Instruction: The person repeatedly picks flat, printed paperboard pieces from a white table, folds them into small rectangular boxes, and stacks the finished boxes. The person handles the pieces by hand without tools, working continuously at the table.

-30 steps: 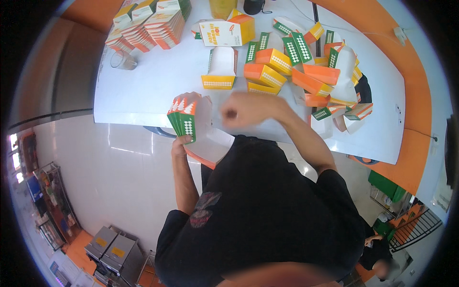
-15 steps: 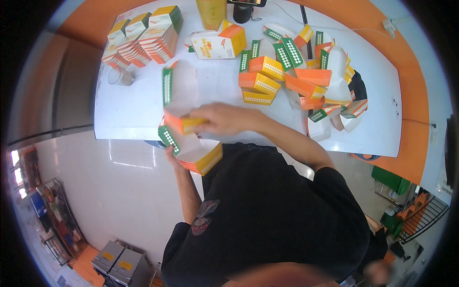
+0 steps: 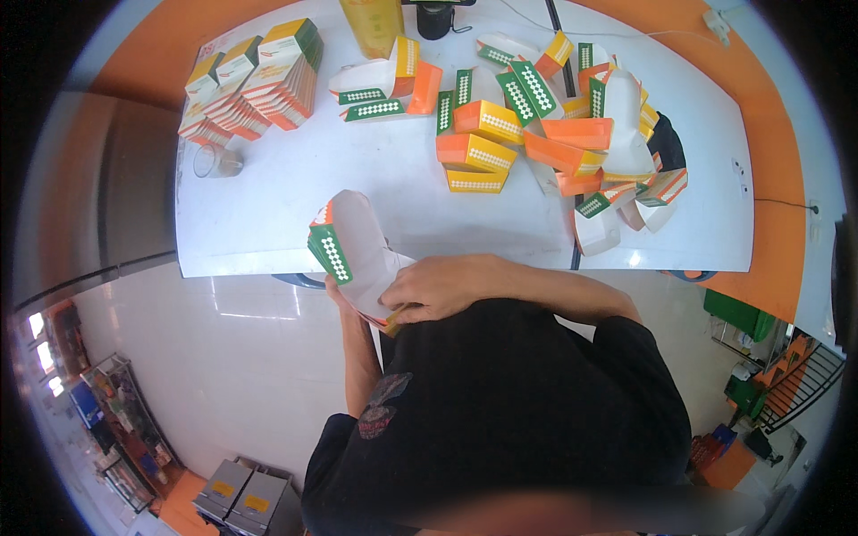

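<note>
At the table's near edge, my left hand (image 3: 334,291) is wrapped round the underside of a nested stack of paper food trays (image 3: 329,254), green, orange and yellow outside and white inside. Most of its fingers are hidden behind the stack. My right hand (image 3: 438,288) grips the yellow end of the uppermost tray (image 3: 359,234), its fingers curled over the rim. The stack is tilted, with its far end raised over the table edge.
Loose paper trays (image 3: 483,134) lie heaped across the table's right half, and more trays (image 3: 393,94) lie at the back middle. Stacked folded cartons (image 3: 277,76) stand back left, near a clear glass (image 3: 217,162). A yellow container (image 3: 374,27) and a black cylinder (image 3: 434,20) stand behind.
My right hand has brought a tray down and toward me, onto the stack in my left hand. The tray at the back middle has tipped over, its printed base no longer showing.
</note>
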The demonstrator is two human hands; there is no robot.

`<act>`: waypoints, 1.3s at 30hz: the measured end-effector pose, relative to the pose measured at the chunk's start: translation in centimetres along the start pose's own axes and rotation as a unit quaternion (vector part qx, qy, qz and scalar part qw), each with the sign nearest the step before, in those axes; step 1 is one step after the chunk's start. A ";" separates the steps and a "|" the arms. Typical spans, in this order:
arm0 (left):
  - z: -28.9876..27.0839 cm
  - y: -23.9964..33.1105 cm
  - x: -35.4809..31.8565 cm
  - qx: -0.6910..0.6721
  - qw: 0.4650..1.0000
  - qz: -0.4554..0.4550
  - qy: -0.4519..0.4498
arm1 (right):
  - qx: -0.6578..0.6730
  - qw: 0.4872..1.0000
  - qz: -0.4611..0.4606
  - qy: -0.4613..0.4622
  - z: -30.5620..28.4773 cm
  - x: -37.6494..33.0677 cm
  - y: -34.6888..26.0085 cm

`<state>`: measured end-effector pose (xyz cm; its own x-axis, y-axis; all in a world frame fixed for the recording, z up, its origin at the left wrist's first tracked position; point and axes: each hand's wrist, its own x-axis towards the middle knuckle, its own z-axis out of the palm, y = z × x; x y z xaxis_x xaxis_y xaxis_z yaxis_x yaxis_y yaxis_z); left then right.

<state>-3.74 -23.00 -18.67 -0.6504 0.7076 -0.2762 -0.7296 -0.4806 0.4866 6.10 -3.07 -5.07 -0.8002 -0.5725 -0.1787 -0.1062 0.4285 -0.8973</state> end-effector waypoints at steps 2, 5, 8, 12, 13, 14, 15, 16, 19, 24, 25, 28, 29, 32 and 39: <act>-1.1 0.1 -0.2 0.016 1.000 0.003 0.023 | -0.017 0.999 -0.010 0.036 -0.1 -0.1 -0.2; -2.0 0.1 -0.5 0.032 0.998 0.001 0.057 | -0.052 0.992 -0.040 0.107 -0.7 -0.6 -0.1; -2.0 -0.1 -0.8 0.044 0.996 -0.002 0.073 | -0.082 0.971 -0.109 0.196 -2.0 -1.0 0.5; -0.8 0.0 -0.8 0.053 0.995 -0.003 0.082 | -0.131 0.929 -0.166 0.304 -3.0 -1.1 1.8; -0.3 0.0 -0.8 0.056 0.995 -0.002 0.085 | -0.152 0.921 -0.167 0.318 -3.0 -1.0 1.9; 0.2 0.1 -0.8 0.060 0.994 -0.003 0.088 | -0.160 0.927 -0.178 0.290 -2.7 -0.9 2.0; 0.7 0.2 -0.8 0.067 0.993 -0.001 0.097 | -0.167 0.931 -0.188 0.263 -2.4 -0.7 1.9; 1.3 0.2 -0.8 0.075 0.991 0.000 0.108 | -0.174 0.944 -0.181 0.216 -1.9 -0.7 1.7; 3.0 0.1 -0.6 0.108 0.985 0.000 0.135 | 0.011 0.996 -0.070 0.055 -0.6 -1.1 0.6; 4.9 -0.5 0.1 0.022 0.999 0.004 -0.045 | 0.094 0.995 0.009 -0.028 -0.2 -1.3 -0.3; 5.1 -0.5 0.2 0.016 1.000 0.003 -0.026 | 0.104 0.994 0.021 -0.037 -0.2 -1.4 -0.4; 5.0 -0.2 0.6 0.061 0.998 -0.017 0.028 | 0.112 0.993 -0.010 -0.024 0.3 -1.3 -0.3; 4.8 0.1 0.8 0.117 0.991 -0.032 0.047 | 0.106 0.994 -0.032 -0.002 0.6 -1.2 -0.3; 3.8 1.1 0.3 0.185 0.981 -0.030 -0.041 | 0.117 0.992 -0.048 -0.004 0.2 -1.0 0.1; 1.6 1.3 -0.6 0.101 0.993 -0.054 -0.020 | -0.080 0.909 -0.056 0.404 -7.5 1.9 4.8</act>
<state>-3.94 -23.20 -16.51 -0.5578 0.7721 -0.3043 -0.7349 -0.2891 0.6134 -0.36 3.16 -6.73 -0.9448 0.0551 0.3229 -0.2459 0.5319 -0.8103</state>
